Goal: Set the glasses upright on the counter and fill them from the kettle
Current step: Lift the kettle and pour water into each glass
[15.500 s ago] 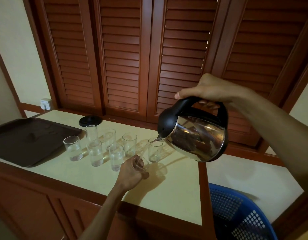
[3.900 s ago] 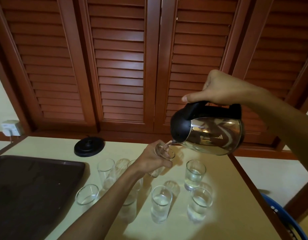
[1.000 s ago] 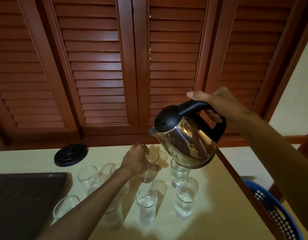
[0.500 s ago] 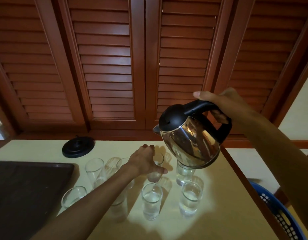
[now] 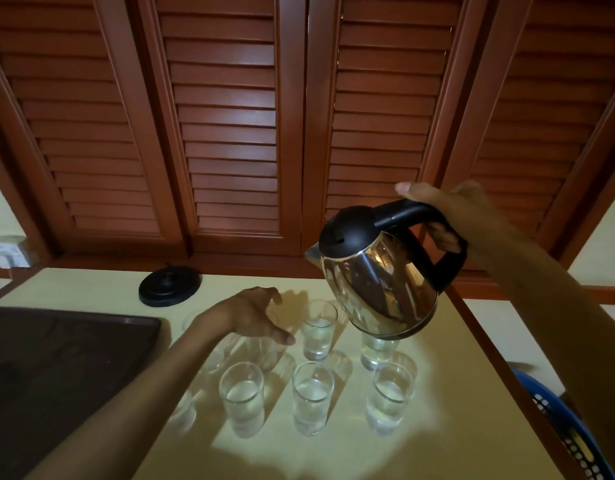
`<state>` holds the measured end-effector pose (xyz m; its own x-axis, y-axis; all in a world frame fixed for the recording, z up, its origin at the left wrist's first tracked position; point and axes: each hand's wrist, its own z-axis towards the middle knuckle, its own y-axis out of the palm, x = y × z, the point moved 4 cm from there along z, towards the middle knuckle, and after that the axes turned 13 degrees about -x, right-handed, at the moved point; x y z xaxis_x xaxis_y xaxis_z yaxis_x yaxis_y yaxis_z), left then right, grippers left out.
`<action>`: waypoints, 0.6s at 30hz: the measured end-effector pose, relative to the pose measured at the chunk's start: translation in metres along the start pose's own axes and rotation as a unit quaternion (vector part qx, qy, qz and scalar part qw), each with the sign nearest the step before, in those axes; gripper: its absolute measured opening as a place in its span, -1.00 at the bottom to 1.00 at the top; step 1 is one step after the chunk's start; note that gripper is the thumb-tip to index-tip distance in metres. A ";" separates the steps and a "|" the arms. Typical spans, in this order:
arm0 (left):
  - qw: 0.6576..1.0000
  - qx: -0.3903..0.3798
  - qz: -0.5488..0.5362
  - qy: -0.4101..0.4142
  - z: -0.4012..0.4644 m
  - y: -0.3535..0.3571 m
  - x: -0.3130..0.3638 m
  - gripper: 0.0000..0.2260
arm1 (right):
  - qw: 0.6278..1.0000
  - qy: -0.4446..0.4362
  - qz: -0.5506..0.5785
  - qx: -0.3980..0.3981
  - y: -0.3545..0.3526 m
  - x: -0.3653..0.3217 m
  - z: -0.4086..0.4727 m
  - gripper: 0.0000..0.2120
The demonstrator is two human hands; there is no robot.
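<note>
Released since half a second ago, the back glass (image 5: 318,329) stands upright on the counter (image 5: 448,358), part full of water. Left hand (image 5: 250,315) hovers just beside it, fingers spread, holding nothing. Right hand (image 5: 441,216) grips the kettle (image 5: 378,282) handle, held above the glasses. Three front glasses (image 5: 313,398) hold water.

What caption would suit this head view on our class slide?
Right hand holds the kettle above water-filled glasses on the counter; left hand open beside them.
</note>
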<state>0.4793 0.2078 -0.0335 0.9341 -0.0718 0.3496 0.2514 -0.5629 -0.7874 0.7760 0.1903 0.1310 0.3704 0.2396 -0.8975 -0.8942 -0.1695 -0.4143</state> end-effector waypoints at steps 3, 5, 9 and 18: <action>0.999 -0.034 0.014 -0.004 -0.001 0.008 -0.011 -0.20 | 1.000 0.003 0.014 0.001 0.003 0.002 0.002 -0.45; 1.000 -0.023 -0.017 0.004 0.003 0.016 -0.015 -0.21 | 1.000 0.004 0.030 0.001 0.007 0.003 0.002 -0.47; 0.992 0.067 -0.104 0.023 0.008 0.021 -0.022 -0.31 | 0.998 0.012 0.067 0.003 0.009 0.005 0.002 -0.49; 0.847 0.202 -0.448 0.205 -0.040 -0.054 -0.024 -0.54 | 0.981 0.008 0.191 -0.012 0.002 0.013 0.005 -0.52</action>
<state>0.4333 0.2072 0.0208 0.1776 -0.0907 0.9799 0.9559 -0.2206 -0.1937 0.7776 0.1978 0.1193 0.0134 0.1385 -0.9903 -0.9625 -0.2666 -0.0503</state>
